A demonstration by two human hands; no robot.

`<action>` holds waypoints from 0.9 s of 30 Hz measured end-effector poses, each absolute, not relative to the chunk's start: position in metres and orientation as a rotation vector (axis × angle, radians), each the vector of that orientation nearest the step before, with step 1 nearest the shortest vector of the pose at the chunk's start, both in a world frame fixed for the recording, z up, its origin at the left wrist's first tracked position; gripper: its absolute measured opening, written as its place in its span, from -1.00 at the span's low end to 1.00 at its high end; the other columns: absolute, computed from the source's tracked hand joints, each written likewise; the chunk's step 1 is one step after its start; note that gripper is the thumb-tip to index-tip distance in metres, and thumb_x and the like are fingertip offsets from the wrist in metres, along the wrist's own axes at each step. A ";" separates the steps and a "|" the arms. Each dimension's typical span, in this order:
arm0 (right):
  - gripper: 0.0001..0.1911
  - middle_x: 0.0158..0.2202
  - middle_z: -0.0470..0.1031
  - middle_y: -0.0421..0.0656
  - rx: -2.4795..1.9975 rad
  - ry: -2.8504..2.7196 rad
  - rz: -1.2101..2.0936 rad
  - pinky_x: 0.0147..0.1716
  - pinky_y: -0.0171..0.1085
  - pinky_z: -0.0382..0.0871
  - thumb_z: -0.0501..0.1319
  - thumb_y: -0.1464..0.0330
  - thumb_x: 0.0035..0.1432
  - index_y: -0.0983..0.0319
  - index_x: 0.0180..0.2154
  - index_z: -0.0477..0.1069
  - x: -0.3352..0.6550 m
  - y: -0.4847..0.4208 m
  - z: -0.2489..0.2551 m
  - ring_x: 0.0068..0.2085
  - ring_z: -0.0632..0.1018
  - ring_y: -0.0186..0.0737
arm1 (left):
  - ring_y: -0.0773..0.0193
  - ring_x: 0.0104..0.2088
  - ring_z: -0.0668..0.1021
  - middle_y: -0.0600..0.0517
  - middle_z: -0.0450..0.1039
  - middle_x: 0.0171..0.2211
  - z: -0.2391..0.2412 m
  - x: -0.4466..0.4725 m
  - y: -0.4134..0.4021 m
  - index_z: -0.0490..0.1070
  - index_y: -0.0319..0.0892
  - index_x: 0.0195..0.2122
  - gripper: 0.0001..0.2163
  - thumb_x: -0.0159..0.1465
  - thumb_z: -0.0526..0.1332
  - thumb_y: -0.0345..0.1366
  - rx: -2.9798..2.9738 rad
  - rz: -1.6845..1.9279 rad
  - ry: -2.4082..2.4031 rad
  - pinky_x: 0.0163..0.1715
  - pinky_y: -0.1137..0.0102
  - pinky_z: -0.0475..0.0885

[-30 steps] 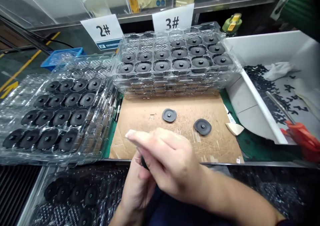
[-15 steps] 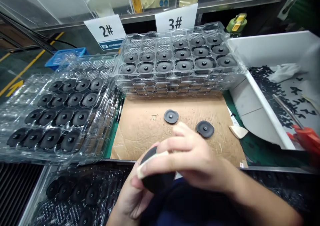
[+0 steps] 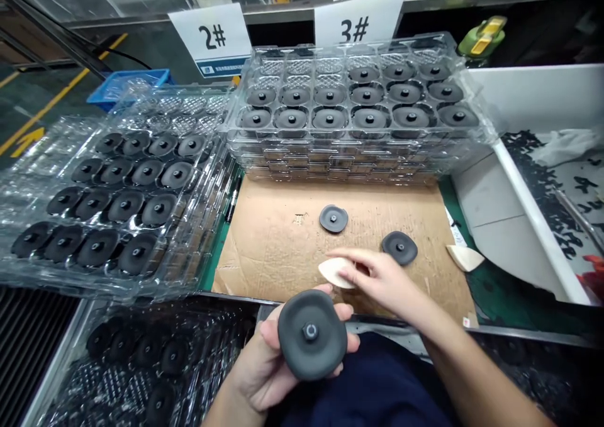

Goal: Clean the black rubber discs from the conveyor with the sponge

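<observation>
My left hand (image 3: 264, 367) grips a round black rubber disc (image 3: 312, 334) with a small hub in its middle, held face up near my lap. My right hand (image 3: 380, 279) rests on the brown cardboard sheet (image 3: 274, 244), its fingers pinched on a small cream leaf-shaped piece (image 3: 334, 271). Two more black discs lie loose on the cardboard, one (image 3: 333, 218) in the middle and another (image 3: 399, 248) just beyond my right hand.
A stack of clear blister trays (image 3: 358, 156) with discs stands behind the cardboard under the 3# sign (image 3: 358, 27). More filled trays (image 3: 117, 182) lie at left near the 2# sign (image 3: 212, 37). A white bin (image 3: 514, 194) holds black scraps at right. Another cream piece (image 3: 465, 258) lies beside the cardboard.
My right hand has come off the disc and moved forward onto the cardboard with the cream piece. The disc in my left hand now shows its full face.
</observation>
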State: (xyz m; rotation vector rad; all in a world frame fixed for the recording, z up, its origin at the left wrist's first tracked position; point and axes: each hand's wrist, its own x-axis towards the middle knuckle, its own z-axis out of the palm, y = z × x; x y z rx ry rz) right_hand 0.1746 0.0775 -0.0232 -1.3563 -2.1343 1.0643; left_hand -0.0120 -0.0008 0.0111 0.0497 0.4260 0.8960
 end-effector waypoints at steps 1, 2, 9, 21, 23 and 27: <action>-0.68 -0.16 0.48 -0.15 -1.385 -2.141 1.036 -0.26 -0.28 0.42 0.08 0.39 0.18 0.11 -0.01 0.36 0.175 0.070 -0.038 -0.21 0.51 -0.25 | 0.01 -0.12 0.54 -0.11 0.48 -0.05 0.010 -0.014 -0.001 0.41 -0.12 -0.05 -0.48 -0.04 0.28 -0.04 0.047 0.907 0.425 -0.29 0.38 0.53; -0.64 -0.11 0.44 -0.08 -1.420 -2.140 0.991 -0.22 -0.22 0.42 0.06 0.40 0.18 0.13 0.03 0.32 0.176 0.061 -0.052 -0.17 0.50 -0.20 | 0.00 -0.10 0.53 -0.11 0.47 -0.04 0.008 -0.016 -0.002 0.40 -0.12 -0.04 -0.47 -0.04 0.28 -0.04 0.044 0.916 0.426 -0.28 0.37 0.53; -0.59 0.06 0.23 0.09 -1.497 -2.121 0.809 -0.11 0.05 0.34 0.05 0.36 0.16 0.22 0.07 0.29 0.167 0.038 -0.087 0.00 0.38 0.07 | -0.06 -0.01 0.46 -0.12 0.42 0.02 0.002 -0.021 -0.001 0.36 -0.10 0.00 -0.50 0.01 0.29 -0.12 0.017 0.950 0.522 -0.20 0.33 0.49; -0.77 -0.39 0.49 -0.16 -1.247 -2.227 0.926 -0.34 -0.19 0.41 0.08 0.36 0.19 0.19 -0.11 0.40 0.159 0.043 -0.056 -0.36 0.49 -0.22 | 0.10 0.06 0.41 -0.06 0.38 0.05 -0.002 -0.015 -0.003 0.33 -0.06 0.02 -0.55 0.07 0.28 -0.23 -0.029 1.145 0.708 0.06 0.26 0.29; -0.74 -0.28 0.50 -0.11 -1.307 -2.192 0.902 -0.27 -0.13 0.38 0.07 0.36 0.21 0.20 -0.08 0.37 0.159 0.050 -0.040 -0.27 0.49 -0.17 | 0.09 0.05 0.41 -0.06 0.38 0.05 -0.002 -0.012 -0.002 0.33 -0.05 0.02 -0.54 0.06 0.29 -0.25 -0.006 1.163 0.744 0.08 0.23 0.27; -0.66 -0.09 0.44 -0.11 -1.203 -2.003 0.816 -0.16 -0.18 0.32 0.04 0.41 0.22 0.18 0.04 0.23 0.148 0.050 0.017 -0.13 0.44 -0.20 | 0.12 0.00 0.45 -0.05 0.44 -0.04 0.000 -0.004 0.000 0.35 -0.09 0.00 -0.49 -0.02 0.35 -0.23 0.075 1.185 0.853 0.00 0.31 0.34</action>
